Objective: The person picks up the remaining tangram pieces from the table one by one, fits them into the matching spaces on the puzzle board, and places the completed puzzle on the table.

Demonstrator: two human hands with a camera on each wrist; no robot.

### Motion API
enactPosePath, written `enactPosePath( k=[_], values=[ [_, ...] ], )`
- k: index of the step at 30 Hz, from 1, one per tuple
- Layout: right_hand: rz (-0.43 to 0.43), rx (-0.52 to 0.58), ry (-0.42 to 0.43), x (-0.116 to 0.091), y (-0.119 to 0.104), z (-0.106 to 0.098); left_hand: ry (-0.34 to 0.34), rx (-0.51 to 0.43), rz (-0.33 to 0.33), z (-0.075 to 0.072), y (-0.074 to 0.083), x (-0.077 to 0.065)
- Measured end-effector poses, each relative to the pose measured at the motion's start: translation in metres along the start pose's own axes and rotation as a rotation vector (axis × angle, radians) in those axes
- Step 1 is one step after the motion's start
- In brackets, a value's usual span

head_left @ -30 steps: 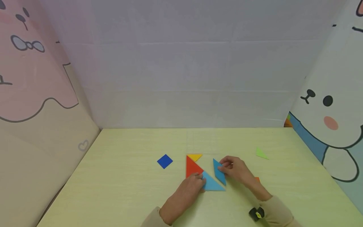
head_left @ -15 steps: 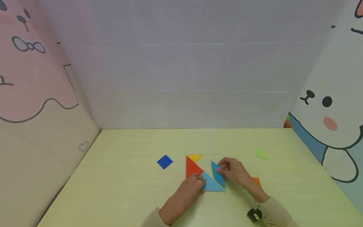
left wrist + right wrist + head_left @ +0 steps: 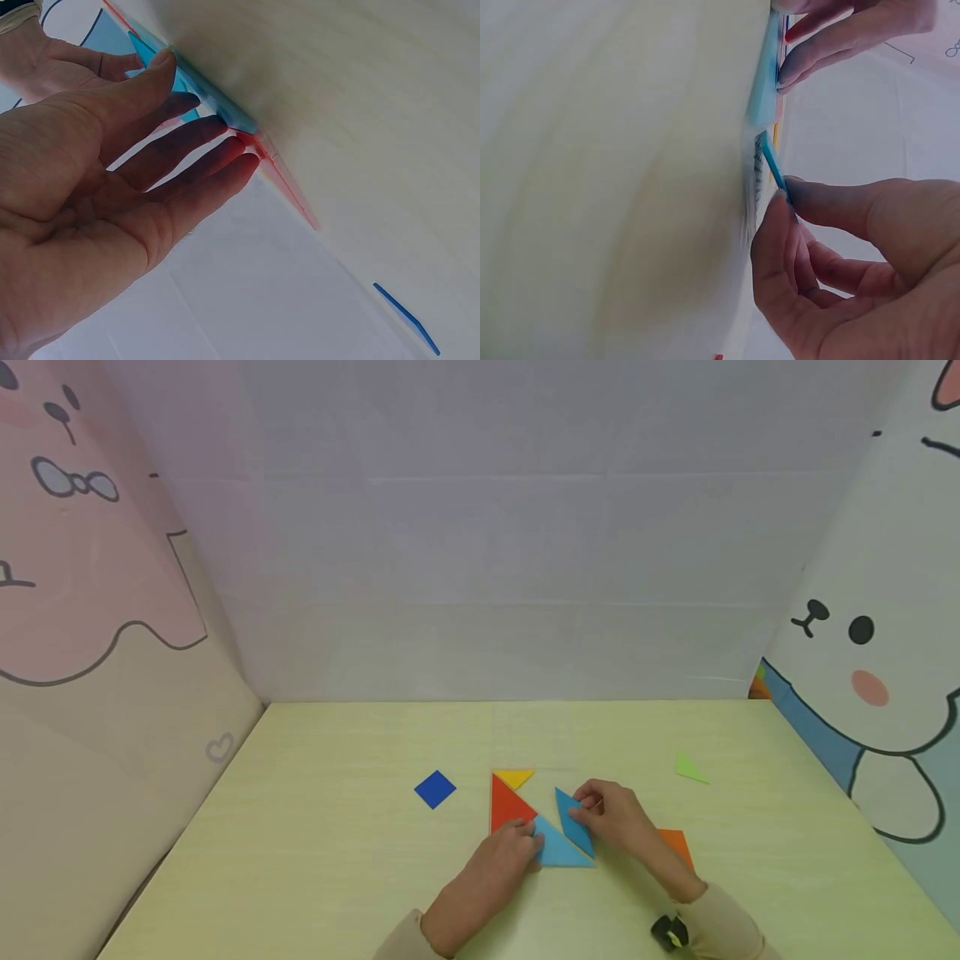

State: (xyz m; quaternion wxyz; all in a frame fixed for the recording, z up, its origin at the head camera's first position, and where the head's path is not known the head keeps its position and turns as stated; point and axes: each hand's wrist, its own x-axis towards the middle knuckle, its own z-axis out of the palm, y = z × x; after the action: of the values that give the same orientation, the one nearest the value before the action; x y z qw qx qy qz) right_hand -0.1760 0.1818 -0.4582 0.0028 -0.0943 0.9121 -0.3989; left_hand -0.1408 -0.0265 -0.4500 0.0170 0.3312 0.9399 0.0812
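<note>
Fingers of the left hand (image 3: pixel 495 858) lie loose and nearly straight, tips touching the red triangle (image 3: pixel 507 802) and the light-blue triangle (image 3: pixel 559 848) where the two meet; that light touch probably stops the pair sliding apart. Opposite them, the right hand (image 3: pixel 613 816) pinches a blue parallelogram (image 3: pixel 574 832) between thumb and fingertips. The piece reaches out to the left of those fingers, held by its outer side, which seems to leave its long inner edge free to face the light-blue triangle's slope. The right wrist view shows it tilted, not flat on the desk (image 3: pixel 300 827); whether its near corner touches the triangle, I cannot tell. Just beyond the left fingertips, a yellow triangle (image 3: pixel 513 777) lies along the red one's slanted side. Other pieces sit apart, likely so the fingers have room: a dark-blue square (image 3: pixel 435 790) to the left of the left fingers, a lime-green triangle (image 3: pixel 687 770) beyond and well right of the right fingers, and an orange piece (image 3: pixel 678 845) on the near side of those fingers, partly covered.
</note>
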Motion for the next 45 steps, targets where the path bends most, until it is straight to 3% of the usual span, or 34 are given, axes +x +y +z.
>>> enactPosePath(
  k=[4,12,24,33,45],
  values=[
    [-0.013,-0.013,0.006,-0.0008,0.0019,-0.0001,0.001,0.023,0.002,0.0005,0.0008,-0.0004],
    [0.046,0.018,-0.025,-0.0011,0.004,-0.0033,-0.003,0.017,0.003,0.0004,0.0009,-0.0004],
    [-0.002,-0.005,-0.052,-0.0005,0.0096,-0.0055,-0.009,0.005,0.003,-0.0014,0.0006,-0.0009],
    [0.034,0.111,-0.085,-0.002,0.0085,-0.0066,-0.006,0.009,0.005,-0.0003,0.0003,-0.0011],
    [0.038,0.12,-0.085,-0.003,0.0091,-0.0063,-0.013,-0.015,-0.005,-0.0001,-0.0007,-0.0002]
  ],
)
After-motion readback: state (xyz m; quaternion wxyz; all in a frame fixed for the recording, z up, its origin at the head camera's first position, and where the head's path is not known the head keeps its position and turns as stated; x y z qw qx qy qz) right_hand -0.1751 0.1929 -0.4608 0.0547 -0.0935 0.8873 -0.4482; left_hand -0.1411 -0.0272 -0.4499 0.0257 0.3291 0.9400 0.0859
